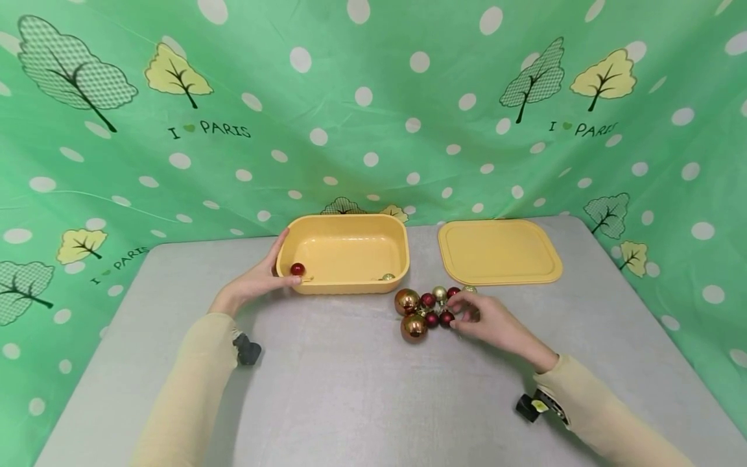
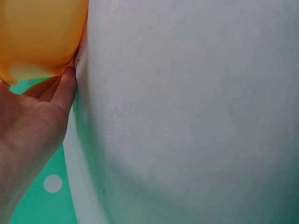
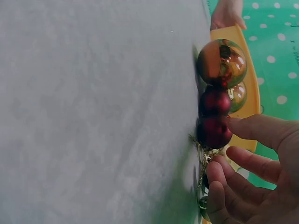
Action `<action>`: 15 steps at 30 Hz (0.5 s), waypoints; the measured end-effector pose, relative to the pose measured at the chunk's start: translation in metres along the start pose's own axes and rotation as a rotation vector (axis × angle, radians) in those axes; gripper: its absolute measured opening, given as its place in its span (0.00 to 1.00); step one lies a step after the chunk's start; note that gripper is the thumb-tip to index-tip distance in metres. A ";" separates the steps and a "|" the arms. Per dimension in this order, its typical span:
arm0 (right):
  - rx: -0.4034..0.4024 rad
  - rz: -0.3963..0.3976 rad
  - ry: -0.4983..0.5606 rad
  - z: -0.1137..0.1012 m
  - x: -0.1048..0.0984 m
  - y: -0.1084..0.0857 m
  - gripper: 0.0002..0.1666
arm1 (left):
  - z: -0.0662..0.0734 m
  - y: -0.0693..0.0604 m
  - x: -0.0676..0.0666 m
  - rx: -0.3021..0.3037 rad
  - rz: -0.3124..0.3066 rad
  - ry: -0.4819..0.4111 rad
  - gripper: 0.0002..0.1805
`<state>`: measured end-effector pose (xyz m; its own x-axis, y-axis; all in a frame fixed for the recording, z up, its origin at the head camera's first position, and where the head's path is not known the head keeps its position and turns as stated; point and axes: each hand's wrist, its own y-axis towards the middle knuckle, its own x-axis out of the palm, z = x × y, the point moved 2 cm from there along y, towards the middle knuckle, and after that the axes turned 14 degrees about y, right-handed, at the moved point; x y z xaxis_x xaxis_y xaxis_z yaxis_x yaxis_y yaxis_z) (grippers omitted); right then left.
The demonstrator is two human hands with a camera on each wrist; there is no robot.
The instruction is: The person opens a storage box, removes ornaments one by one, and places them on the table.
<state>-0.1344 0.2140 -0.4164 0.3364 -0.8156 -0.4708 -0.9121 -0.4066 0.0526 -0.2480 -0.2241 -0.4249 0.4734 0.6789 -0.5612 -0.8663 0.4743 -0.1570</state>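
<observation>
My left hand (image 1: 257,280) holds the left end of a yellow plastic container (image 1: 350,287), its thumb at the front corner and its fingers along the side. Inside lie a shiny red bauble (image 1: 297,268) and a small gold bauble (image 1: 388,277). My right hand (image 1: 490,321) reaches into a cluster of baubles right of the container, fingers spread and bent. Its thumb is at a dark red bauble (image 3: 215,132); whether they touch I cannot tell. Two large copper-gold baubles (image 1: 414,329) sit at the cluster's left. Several small red and gold ones are partly hidden by the hand.
A yellow lid (image 1: 500,251) lies flat at the back right of the grey table (image 1: 350,389). Behind the table hangs a green dotted cloth (image 1: 373,117). Dark wrist cameras (image 1: 248,350) are strapped at both sleeves.
</observation>
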 end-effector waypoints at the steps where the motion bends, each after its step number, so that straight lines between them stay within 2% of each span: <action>1: 0.003 0.001 0.006 0.000 -0.001 0.000 0.17 | 0.000 0.000 0.000 -0.002 -0.001 -0.001 0.62; 7: 0.023 0.006 0.056 -0.004 -0.008 0.002 0.19 | -0.002 0.000 0.000 -0.021 -0.006 -0.005 0.61; 15: 0.006 0.025 0.102 -0.013 -0.011 0.018 0.18 | -0.001 0.000 0.000 -0.023 -0.002 0.004 0.61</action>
<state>-0.1511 0.2101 -0.3991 0.3354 -0.8630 -0.3777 -0.9216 -0.3837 0.0581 -0.2479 -0.2242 -0.4255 0.4749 0.6755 -0.5641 -0.8686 0.4627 -0.1772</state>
